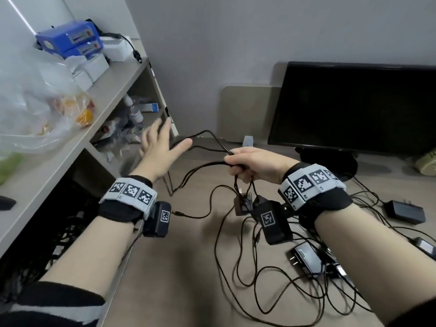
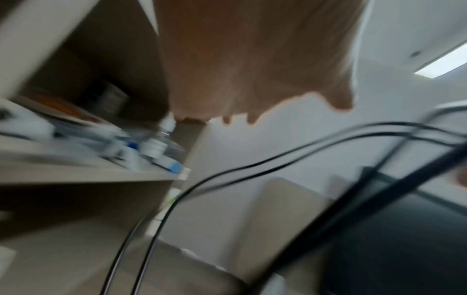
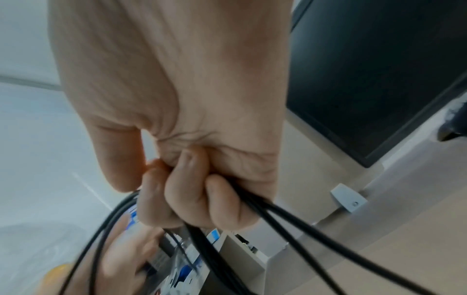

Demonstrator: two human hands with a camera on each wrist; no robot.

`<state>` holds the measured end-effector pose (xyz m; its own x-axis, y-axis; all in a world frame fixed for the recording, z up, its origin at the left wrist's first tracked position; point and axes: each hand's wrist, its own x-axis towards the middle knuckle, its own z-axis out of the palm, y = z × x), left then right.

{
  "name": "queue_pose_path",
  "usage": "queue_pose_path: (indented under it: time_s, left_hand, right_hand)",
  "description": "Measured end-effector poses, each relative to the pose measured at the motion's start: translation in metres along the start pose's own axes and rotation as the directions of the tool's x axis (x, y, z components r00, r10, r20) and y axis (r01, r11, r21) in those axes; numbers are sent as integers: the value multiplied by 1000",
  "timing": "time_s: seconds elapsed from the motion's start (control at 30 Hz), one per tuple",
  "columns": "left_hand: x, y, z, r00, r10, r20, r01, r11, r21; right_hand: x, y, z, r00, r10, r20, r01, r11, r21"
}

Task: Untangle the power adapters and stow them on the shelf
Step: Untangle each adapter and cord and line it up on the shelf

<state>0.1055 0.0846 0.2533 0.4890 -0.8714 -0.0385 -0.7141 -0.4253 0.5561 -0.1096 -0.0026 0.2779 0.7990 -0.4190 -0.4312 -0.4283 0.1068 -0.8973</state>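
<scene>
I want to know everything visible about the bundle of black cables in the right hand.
The bundle of black cables is several thin, round, rubbery-looking cords gathered in the fist of the right hand, whose fingers curl round them. It is held above the desk. Loops stick out toward the shelf; other strands hang down to a small adapter dangling below.

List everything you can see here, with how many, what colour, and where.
black power adapters: at least four, black, on the beige desk, one hanging
thin black cables: several, tangled, desk and right grip
black flat monitor: one, desk rear right
blue boxes: two, stacked, top of the beige shelf unit
white boxes: several, top shelf
clear plastic bag: one, top shelf
left hand: open, by shelf
right hand: grips cables
</scene>
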Motion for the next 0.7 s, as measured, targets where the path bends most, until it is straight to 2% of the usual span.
queue_pose_path:
  time_s: [0.07,0.1,0.17,0.2,0.27,0.4,0.47,0.53,0.6,0.7]
  left_hand:
    - [-13,22,7,975,218,45,-218,976,-7]
    - [-19,33,10,945,305,115,-309,951,18]
    - [-29,45,13,890,389,237,-400,916,-2]
    - [-31,46,16,885,396,245,-391,918,-71]
    - [-33,38,16,916,333,226,-272,926,-261]
    - [-38,10,13,952,173,253,-71,927,-369]
    - [-42,0,9,956,124,265,9,892,-451]
    - [-50,-5,11,943,144,299,20,874,-485]
    - [-59,-9,21,923,149,354,87,816,-571]
    - [-68,-9,29,927,113,358,171,723,-670]
  right_hand:
    - [3,-7,8,1000,-24,3,24,999,-43]
    - [6,-9,12,999,-40,-4,40,998,-53]
    - [11,-14,22,998,-68,-11,68,997,-42]
    - [12,-16,24,996,-83,-17,82,996,-33]
    - [16,-20,29,992,-115,-54,114,993,-19]
    - [25,-20,38,983,-113,-145,121,992,47]
    - [30,-19,48,985,-98,-141,112,989,96]
    - [36,-19,59,986,-107,-129,126,982,144]
    - [40,-23,71,989,-112,-96,128,976,178]
    - [44,-29,85,994,-102,-34,106,988,110]
